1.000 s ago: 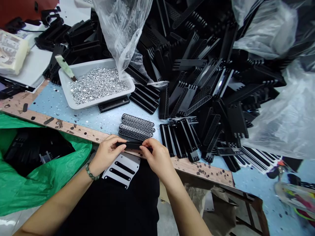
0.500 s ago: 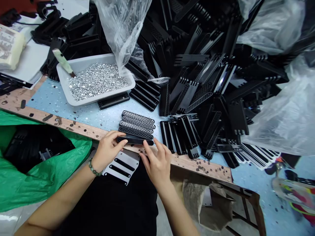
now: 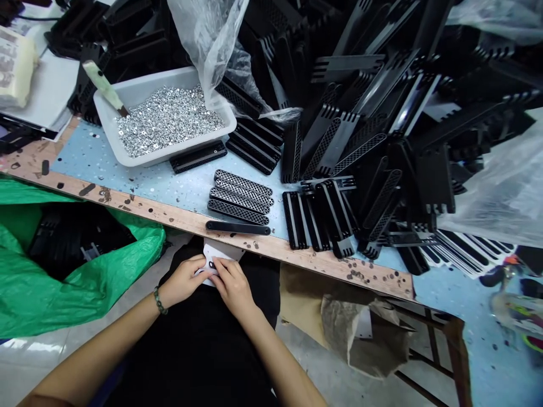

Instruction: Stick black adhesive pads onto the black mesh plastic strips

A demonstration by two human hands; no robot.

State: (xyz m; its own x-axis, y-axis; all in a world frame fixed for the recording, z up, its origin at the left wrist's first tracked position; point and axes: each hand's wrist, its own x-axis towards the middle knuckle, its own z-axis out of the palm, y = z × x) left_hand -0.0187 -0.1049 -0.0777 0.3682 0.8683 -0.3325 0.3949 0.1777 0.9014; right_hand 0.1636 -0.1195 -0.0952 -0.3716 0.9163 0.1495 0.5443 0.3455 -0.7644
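My left hand [image 3: 182, 280] and right hand [image 3: 232, 285] meet over a white slotted plate [image 3: 220, 251] down at my lap, below the front of the desk [image 3: 127, 189], with dark clothing beneath it. The fingers [image 3: 220, 268] of both hands sit narrow on the plate, closed around it, so I read it as held; most of it is covered, with one black slot showing. A beaded bracelet [image 3: 159, 301] circles my left wrist. Just above my hands, a lone black bar [image 3: 237, 228] lies near the wooden edge strip [image 3: 148, 212], with four black mesh bars [image 3: 240, 195] side by side behind it. To their left sits a white tray [image 3: 139, 155] of silver nuts [image 3: 169, 118], a pale-handled knife [image 3: 104, 85] resting on its rim. A heap of black slotted parts [image 3: 360, 113] rises to the right, a clear plastic bag [image 3: 207, 39] lies against it, and a green plastic bag [image 3: 72, 282] holds more black pieces at my left.
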